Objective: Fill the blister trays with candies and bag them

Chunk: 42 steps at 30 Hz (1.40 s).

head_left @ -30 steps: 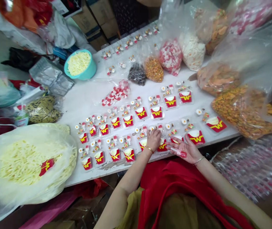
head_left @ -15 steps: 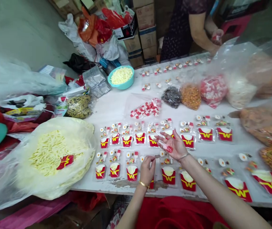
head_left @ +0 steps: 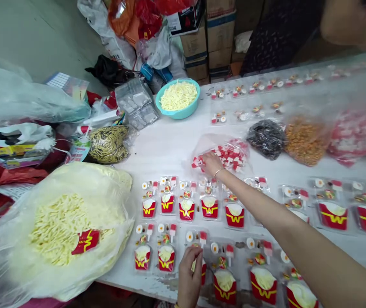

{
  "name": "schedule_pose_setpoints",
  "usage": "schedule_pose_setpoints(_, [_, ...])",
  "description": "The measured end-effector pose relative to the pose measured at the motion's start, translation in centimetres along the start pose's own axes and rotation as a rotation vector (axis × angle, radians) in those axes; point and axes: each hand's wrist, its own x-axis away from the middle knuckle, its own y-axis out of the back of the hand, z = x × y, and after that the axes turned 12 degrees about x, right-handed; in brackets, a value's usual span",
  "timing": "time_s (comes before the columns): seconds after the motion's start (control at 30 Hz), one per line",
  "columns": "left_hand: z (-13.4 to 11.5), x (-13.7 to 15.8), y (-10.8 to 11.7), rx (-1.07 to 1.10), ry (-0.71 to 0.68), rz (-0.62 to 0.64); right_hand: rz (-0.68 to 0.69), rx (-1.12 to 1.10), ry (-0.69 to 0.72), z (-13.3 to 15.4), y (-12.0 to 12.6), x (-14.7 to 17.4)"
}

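Note:
My right hand (head_left: 211, 164) reaches into a clear plastic bag of small red-and-white popsicle-shaped pieces (head_left: 234, 155). Its fingers are bent together, with the tips hidden among the pieces. Low in the view, my left hand (head_left: 189, 273) is closed, thumb and forefinger close together; anything between them is too small to make out. It partly covers a clear packet holding a red fries box. Beside it lies another fries-box packet (head_left: 224, 286) with a fried egg, a popsicle and other tiny food pieces. More such packets (head_left: 210, 207) form a row between my hands.
An open bag of pale fries pieces (head_left: 61, 226) takes up the left side, a red fries box (head_left: 85, 242) on top. A turquoise bowl of fries (head_left: 179, 112) stands at the back. Bags of dark pieces (head_left: 266, 139) and orange pieces (head_left: 306, 141) lie right. A co-worker (head_left: 282, 38) stands behind.
My right hand has moved from over the packets, where it lay open with red-and-white pieces in the palm, forward into their bag. My left hand stays by the front packets. The view has shifted.

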Motion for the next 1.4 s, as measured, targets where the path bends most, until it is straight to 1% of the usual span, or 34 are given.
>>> schedule_pose_setpoints(0.07, [0.2, -0.9, 0.0, 0.005, 0.022, 0.016, 0.02, 0.103, 0.036, 1.2, -2.3, -2.3])
schedule_pose_setpoints(0.13, [0.3, -1.5, 0.1, 0.01, 0.046, 0.022, 0.03, 0.191, 0.036, 1.9, -4.3, -4.0])
schedule_pose_setpoints(0.23, [0.5, -2.1, 0.1, 0.019, 0.078, 0.023, 0.04, 0.292, 0.028, 2.2, -6.3, -5.4])
schedule_pose_setpoints(0.33, [0.5, -2.5, -0.2, 0.017, 0.094, 0.037, 0.045, 0.354, 0.057, 2.0, -7.1, -5.3])
schedule_pose_setpoints(0.47, [0.3, -3.2, -0.8, -0.028, 0.068, 0.067, 0.06, 0.377, 0.125, 1.5, -7.2, -4.4])
schedule_pose_setpoints(0.6, [0.2, -3.9, -1.2, -0.06, 0.024, 0.097, 0.053, 0.364, 0.119, 0.8, -7.1, -3.5])
schedule_pose_setpoints(0.7, [0.0, -4.1, -1.2, -0.067, -0.003, 0.109, 0.048, 0.304, 0.101, 0.5, -6.9, -3.1])
schedule_pose_setpoints(0.8, [-0.2, -4.3, -1.1, -0.07, -0.009, 0.114, 0.041, 0.179, 0.093, 0.6, -6.5, -3.1])
schedule_pose_setpoints(0.9, [-0.4, -4.3, -1.1, -0.067, 0.007, 0.129, 0.021, 0.004, 0.047, 0.7, -5.6, -3.3])
schedule_pose_setpoints(1.03, [-1.5, -4.8, -1.5, -0.039, 0.013, 0.167, -0.021, -0.316, -0.085, 0.3, -3.4, -2.6])
schedule_pose_setpoints(1.13, [-3.3, -6.1, -2.3, -0.006, 0.011, 0.19, 0.027, -0.594, -0.153, -0.5, -1.5, 0.4])
schedule_pose_setpoints(1.2, [-4.9, -7.3, -2.9, 0.018, 0.012, 0.202, 0.085, -0.754, -0.178, -1.3, -0.3, 4.0])
schedule_pose_setpoints(1.27, [-6.4, -8.6, -3.5, 0.046, -0.001, 0.192, 0.135, -0.868, -0.213, -2.0, 0.6, 8.8])
schedule_pose_setpoints(1.33, [-7.4, -9.6, -4.5, 0.087, -0.01, 0.175, 0.172, -0.936, -0.256, -2.6, 1.3, 14.3])
schedule_pose_setpoints(1.37, [-7.6, -9.8, -5.3, 0.118, 0.01, 0.19, 0.189, -0.956, -0.276, -2.8, 1.4, 17.2])
schedule_pose_setpoints(1.4, [-7.6, -9.9, -6.2, 0.152, 0.046, 0.252, 0.204, -0.969, -0.294, -2.9, 1.5, 19.9])
